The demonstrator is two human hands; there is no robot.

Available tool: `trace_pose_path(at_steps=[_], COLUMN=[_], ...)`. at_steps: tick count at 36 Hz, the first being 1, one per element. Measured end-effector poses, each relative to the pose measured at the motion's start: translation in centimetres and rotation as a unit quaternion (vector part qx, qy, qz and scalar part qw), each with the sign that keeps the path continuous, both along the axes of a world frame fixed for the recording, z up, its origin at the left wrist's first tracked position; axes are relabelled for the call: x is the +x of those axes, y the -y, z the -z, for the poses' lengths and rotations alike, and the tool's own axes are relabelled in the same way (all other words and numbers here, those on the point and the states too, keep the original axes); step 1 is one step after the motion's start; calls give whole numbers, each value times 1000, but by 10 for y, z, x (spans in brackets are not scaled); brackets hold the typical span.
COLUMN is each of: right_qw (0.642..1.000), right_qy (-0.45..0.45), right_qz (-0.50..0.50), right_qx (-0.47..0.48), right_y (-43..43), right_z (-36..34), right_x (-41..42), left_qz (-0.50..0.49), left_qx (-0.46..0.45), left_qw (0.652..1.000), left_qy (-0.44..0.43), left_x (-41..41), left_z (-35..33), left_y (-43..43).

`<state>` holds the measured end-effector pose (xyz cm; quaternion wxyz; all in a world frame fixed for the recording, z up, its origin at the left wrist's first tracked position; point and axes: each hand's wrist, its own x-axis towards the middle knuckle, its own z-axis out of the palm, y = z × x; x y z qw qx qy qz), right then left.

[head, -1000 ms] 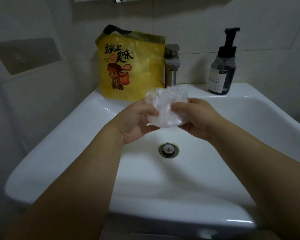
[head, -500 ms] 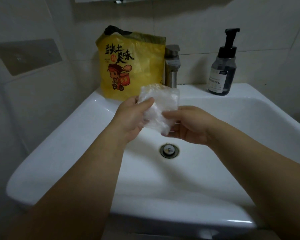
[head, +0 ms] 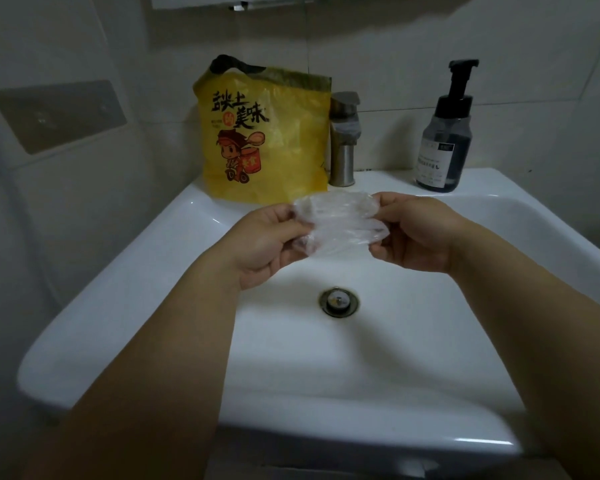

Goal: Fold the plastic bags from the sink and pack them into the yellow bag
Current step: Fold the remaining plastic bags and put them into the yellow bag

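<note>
Left hand (head: 262,242) and right hand (head: 418,233) are both pinching a crumpled clear plastic bag (head: 340,225) over the sink (head: 361,368), yellow bag (head: 264,136) sitting at the back edge.

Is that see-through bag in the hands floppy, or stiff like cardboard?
Probably floppy: the clear plastic bag looks crumpled and wrinkled where the left hand and right hand pinch its ends. It likely weighs almost nothing, since those pinches alone hold it above the sink. Its shiny film may be a bit slippery.
</note>
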<state>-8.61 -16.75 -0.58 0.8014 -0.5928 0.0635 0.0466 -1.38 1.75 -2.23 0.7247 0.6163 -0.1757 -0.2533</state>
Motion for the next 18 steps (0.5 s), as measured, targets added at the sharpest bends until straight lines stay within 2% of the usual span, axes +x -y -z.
trace_pose_path(at_steps=[13, 15, 18], right_qw=[999, 1000, 991], right_qy=[9, 9, 32], right_qz=[27, 29, 71], right_qx=[31, 2, -111], right_y=[1, -1, -6], right_z=[-5, -5, 1], right_x=[-1, 0, 5], left_qz=[-29, -32, -65], left_qx=[3, -6, 14], left_qw=[999, 999, 997], left_qy=[38, 24, 29], left_x=[-10, -12, -11], left_z=[-7, -9, -9], left_y=[3, 4, 4])
